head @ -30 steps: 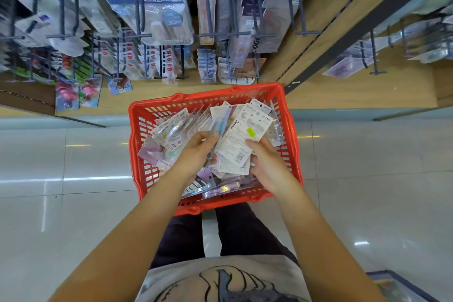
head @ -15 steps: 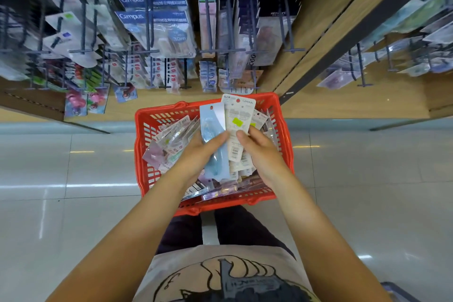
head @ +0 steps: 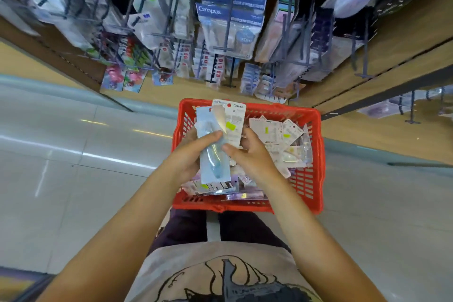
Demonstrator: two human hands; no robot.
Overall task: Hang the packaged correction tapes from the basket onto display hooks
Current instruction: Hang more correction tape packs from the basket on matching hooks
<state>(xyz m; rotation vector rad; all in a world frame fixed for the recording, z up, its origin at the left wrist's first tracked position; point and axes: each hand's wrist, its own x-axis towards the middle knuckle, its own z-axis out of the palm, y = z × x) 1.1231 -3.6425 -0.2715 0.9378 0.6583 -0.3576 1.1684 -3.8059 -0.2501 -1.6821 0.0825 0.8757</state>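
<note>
The red basket [head: 306,179] sits on the floor just in front of the person's legs, directly below the display hooks [head: 228,32], which probably keeps stock within reach of both the hands and the wall. Both hands are raised above the basket's left half. The left hand [head: 188,157] grips a blue-backed correction tape package [head: 212,152] with the thumb laid across its face and the fingers behind, holding it lengthwise with its top end toward the hooks. The right hand [head: 247,154] pinches a white Campus-labelled package [head: 235,125] at its lower edge, just beside and partly behind the blue one; this arrangement appears intended to separate and align the cards so their hang holes face the hooks. The remaining packages [head: 282,140] lie loose in the basket's right half and beneath the hands. No package from the hands is on a hook yet.
</note>
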